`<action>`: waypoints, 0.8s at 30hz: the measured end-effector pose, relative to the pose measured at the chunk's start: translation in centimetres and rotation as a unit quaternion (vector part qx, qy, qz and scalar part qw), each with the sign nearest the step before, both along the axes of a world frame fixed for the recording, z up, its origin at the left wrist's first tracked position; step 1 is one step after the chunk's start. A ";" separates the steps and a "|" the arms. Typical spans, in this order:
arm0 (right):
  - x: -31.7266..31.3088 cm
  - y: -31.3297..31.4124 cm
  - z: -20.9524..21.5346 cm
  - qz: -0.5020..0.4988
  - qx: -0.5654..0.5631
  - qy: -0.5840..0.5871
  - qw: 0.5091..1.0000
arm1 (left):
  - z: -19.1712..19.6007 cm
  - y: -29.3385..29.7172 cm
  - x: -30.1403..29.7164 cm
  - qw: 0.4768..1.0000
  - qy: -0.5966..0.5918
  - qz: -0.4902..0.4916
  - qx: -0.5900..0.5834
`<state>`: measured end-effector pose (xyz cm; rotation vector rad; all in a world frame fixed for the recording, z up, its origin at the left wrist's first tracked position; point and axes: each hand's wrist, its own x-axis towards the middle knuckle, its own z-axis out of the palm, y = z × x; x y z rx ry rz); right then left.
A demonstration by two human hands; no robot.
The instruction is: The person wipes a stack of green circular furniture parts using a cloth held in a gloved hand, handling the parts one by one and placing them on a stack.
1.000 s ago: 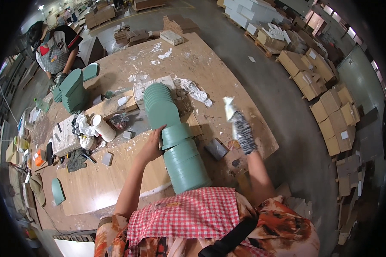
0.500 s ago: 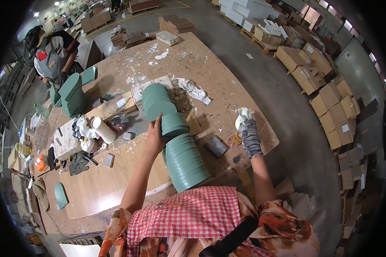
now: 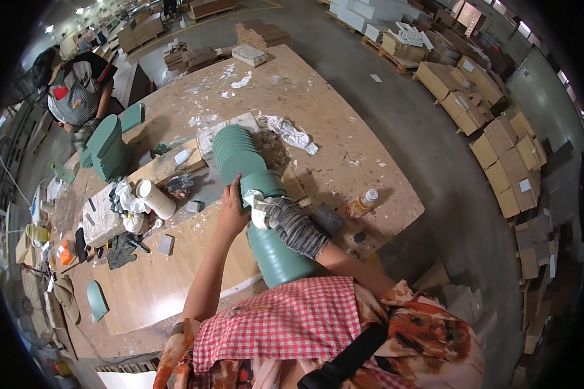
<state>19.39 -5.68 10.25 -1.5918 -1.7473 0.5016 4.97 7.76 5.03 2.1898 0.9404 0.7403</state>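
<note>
A row of green rounded panels (image 3: 237,146) leans along the table in front of me, several more stacked closest to my body (image 3: 282,256). My bare left hand (image 3: 232,211) grips the left edge of a green panel in the middle of the row, its fingertips at the upper rim. My gloved right hand (image 3: 292,223) is closed on a white rag (image 3: 258,206) and presses it against the same middle panels. The grey knit glove hides part of them. To the right stand a dark grey block (image 3: 328,219) and a small bottle with a white cap (image 3: 363,202).
On the left lie a white cylinder (image 3: 156,198), a grey glove (image 3: 121,251) and a loose green piece (image 3: 97,299). A crumpled white cloth (image 3: 289,133) lies beyond the panels. Across the table, a co-worker (image 3: 78,94) handles another green stack (image 3: 107,152). Cardboard boxes (image 3: 503,162) line the right.
My right hand has moved left with the white rag, from the capped bottle onto the green panels. The bottle now stands uncovered. My left hand stays at the panel's edge.
</note>
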 end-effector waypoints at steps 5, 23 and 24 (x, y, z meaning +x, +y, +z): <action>-0.7 -0.8 -1.3 -0.004 0.116 -0.033 0.993 | -5.4 4.4 -0.8 0.987 -0.151 0.009 -0.046; -1.3 -0.5 -1.1 0.004 0.094 -0.001 0.996 | -8.0 7.7 -1.6 0.956 -0.222 0.003 -0.193; 0.0 -1.1 -1.7 -0.022 0.088 -0.008 0.996 | -5.8 6.8 0.3 0.931 -0.207 -0.006 -0.301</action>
